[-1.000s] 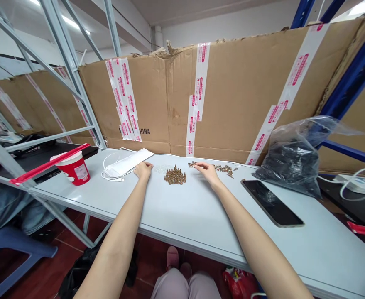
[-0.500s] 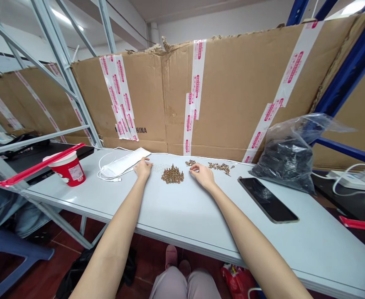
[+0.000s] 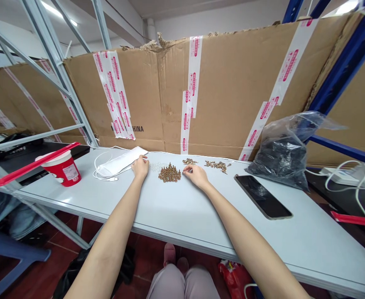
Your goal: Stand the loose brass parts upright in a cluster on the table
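My right hand [image 3: 197, 176] is closed in a pinch just right of a cluster of small brass-coloured pointed pieces [image 3: 170, 173], several of them standing upright. Whatever sits between its fingertips is too small to make out. My left hand [image 3: 140, 167] rests on the table left of that cluster, fingers loosely bent and thumb a little apart, beside the end of a white strip [image 3: 120, 162]. Small clear pieces [image 3: 155, 166] lie between my left hand and the cluster. Behind my right hand is a small heap of brass-coloured pieces [image 3: 189, 161], with a looser heap [image 3: 216, 166] farther right.
A black phone [image 3: 263, 196] lies on the white table [image 3: 182, 220] at the right. Behind it stands a clear bag of dark material [image 3: 280, 155]. A red cup [image 3: 64, 169] and a white cable [image 3: 103, 177] are at the left. Taped cardboard [image 3: 232, 91] walls the back edge.
My right hand has moved slightly left, closer to the brass cluster. My left hand stays by the white strip. The whole view has shifted a little.
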A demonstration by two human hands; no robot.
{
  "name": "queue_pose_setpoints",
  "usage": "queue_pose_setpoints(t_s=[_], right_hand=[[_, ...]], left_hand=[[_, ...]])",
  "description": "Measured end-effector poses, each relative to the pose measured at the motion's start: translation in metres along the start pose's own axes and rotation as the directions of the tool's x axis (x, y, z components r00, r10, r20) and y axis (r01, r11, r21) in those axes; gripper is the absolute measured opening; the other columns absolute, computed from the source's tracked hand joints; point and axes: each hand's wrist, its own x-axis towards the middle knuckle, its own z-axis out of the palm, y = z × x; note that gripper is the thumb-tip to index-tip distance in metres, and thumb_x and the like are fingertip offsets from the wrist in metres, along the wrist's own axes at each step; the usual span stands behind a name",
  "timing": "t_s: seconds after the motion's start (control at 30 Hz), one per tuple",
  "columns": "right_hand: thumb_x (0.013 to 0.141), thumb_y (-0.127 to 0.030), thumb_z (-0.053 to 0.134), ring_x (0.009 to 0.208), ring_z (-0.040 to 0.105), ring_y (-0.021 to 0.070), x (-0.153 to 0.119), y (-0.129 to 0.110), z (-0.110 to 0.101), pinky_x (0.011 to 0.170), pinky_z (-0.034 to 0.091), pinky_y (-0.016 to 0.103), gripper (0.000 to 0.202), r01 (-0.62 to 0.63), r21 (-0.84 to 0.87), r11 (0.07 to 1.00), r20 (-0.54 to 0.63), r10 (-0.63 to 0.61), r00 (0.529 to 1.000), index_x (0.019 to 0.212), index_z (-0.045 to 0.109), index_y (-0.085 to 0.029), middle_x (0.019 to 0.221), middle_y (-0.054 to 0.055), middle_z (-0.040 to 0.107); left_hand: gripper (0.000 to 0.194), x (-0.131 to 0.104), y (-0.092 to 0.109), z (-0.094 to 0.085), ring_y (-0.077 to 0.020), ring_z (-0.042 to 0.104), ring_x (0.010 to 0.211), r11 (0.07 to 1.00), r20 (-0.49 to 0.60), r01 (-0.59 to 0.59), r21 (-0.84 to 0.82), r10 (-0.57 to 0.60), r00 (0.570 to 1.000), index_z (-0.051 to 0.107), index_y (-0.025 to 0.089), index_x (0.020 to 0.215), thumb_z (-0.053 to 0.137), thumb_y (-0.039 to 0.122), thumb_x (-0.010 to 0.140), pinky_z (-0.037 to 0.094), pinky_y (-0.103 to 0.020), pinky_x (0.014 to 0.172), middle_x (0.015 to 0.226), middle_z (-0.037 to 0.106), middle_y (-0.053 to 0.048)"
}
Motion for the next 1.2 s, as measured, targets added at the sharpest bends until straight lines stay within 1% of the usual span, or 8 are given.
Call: queue_pose_setpoints(t_s=[0.23, 0.47, 0.7, 0.77, 0.87, 0.93, 1.03, 1.2], right_hand=[[0.076, -0.028, 0.056, 0.080, 0.058, 0.0161, -0.001, -0.001, 0.004, 0.076, 0.032, 0.030, 0.009, 0.075, -0.102, 0.992, -0.029, -0.078, 0.997, 0.078, 0.064, -0.025, 0.082, -0.001, 0.069], [0.075, -0.028, 0.059, 0.084, 0.059, 0.0162, 0.000, -0.002, 0.006, 0.076, 0.032, 0.030, 0.007, 0.108, -0.083, 0.991, -0.038, -0.112, 0.993, 0.078, 0.064, -0.025, 0.084, -0.002, 0.069], [0.073, -0.027, 0.060, 0.082, 0.060, 0.0141, 0.006, 0.009, 0.000, 0.076, 0.038, 0.027, 0.022, 0.028, 0.003, 1.000, -0.001, -0.028, 1.000, 0.095, 0.061, -0.028, 0.087, -0.006, 0.069], [0.076, -0.024, 0.056, 0.090, 0.058, 0.0157, 0.006, 0.016, -0.005, 0.080, 0.037, 0.029, 0.025, 0.005, -0.061, 0.998, -0.056, -0.008, 0.998, 0.101, 0.058, -0.029, 0.095, -0.004, 0.068], [0.080, -0.023, 0.050, 0.107, 0.049, 0.0219, 0.006, 0.024, -0.008, 0.087, 0.033, 0.037, 0.034, -0.012, -0.263, 0.965, -0.162, -0.032, 0.986, 0.114, 0.052, -0.028, 0.116, 0.002, 0.059], [0.082, -0.025, 0.047, 0.113, 0.042, 0.0245, 0.006, 0.027, -0.007, 0.089, 0.030, 0.042, 0.038, 0.017, -0.367, 0.930, -0.143, -0.075, 0.987, 0.120, 0.048, -0.029, 0.128, 0.004, 0.050], [0.086, -0.028, 0.040, 0.119, 0.036, 0.0237, 0.007, 0.029, -0.002, 0.094, 0.025, 0.046, 0.037, 0.087, -0.430, 0.899, -0.055, -0.123, 0.991, 0.122, 0.046, -0.030, 0.134, 0.002, 0.044], [0.088, -0.028, 0.037, 0.114, 0.040, 0.0222, 0.008, 0.030, 0.001, 0.099, 0.015, 0.049, 0.030, 0.114, -0.445, 0.888, -0.039, -0.146, 0.989, 0.113, 0.053, -0.028, 0.127, 0.003, 0.052]], left_hand=[[0.017, 0.000, -0.001, 0.003, -0.0216, 0.057, 0.096, 0.999, -0.012, -0.047, 0.027, 0.048, 0.999, 0.055, 0.024, 0.095, 0.045, 0.026, 0.080, 0.033, -0.034, 0.084, 0.090, 0.066, -0.003], [0.024, 0.000, 0.000, 0.004, -0.0234, 0.057, 0.095, 0.996, -0.012, -0.081, 0.039, 0.081, 0.997, 0.057, 0.023, 0.094, 0.037, 0.034, 0.086, 0.035, -0.037, 0.084, 0.091, 0.066, -0.004], [0.026, -0.001, 0.001, 0.002, -0.0241, 0.057, 0.095, 0.998, 0.025, -0.066, 0.022, 0.065, 0.998, 0.057, 0.022, 0.096, 0.036, 0.035, 0.087, 0.036, -0.036, 0.083, 0.088, 0.067, -0.005], [0.027, -0.001, 0.001, 0.002, -0.0241, 0.057, 0.095, 0.998, 0.032, -0.068, 0.010, 0.068, 0.997, 0.057, 0.022, 0.096, 0.036, 0.035, 0.087, 0.036, -0.035, 0.083, 0.085, 0.068, -0.004], [0.026, -0.001, 0.002, 0.002, -0.0241, 0.057, 0.095, 0.996, 0.045, -0.084, -0.010, 0.084, 0.995, 0.057, 0.022, 0.096, 0.036, 0.034, 0.087, 0.036, -0.035, 0.082, 0.082, 0.068, -0.003], [0.025, -0.001, 0.002, 0.002, -0.0241, 0.057, 0.094, 0.996, 0.057, -0.091, -0.020, 0.092, 0.994, 0.056, 0.022, 0.096, 0.037, 0.034, 0.086, 0.036, -0.034, 0.081, 0.081, 0.068, -0.003], [0.024, -0.002, 0.002, 0.002, -0.0236, 0.058, 0.093, 0.995, 0.066, -0.100, -0.025, 0.101, 0.993, 0.056, 0.022, 0.096, 0.037, 0.033, 0.086, 0.037, -0.034, 0.080, 0.081, 0.068, -0.003], [0.023, -0.003, 0.002, 0.001, -0.0233, 0.059, 0.091, 0.992, 0.078, -0.125, -0.023, 0.127, 0.989, 0.057, 0.022, 0.095, 0.037, 0.031, 0.085, 0.037, -0.033, 0.078, 0.080, 0.068, -0.002]])
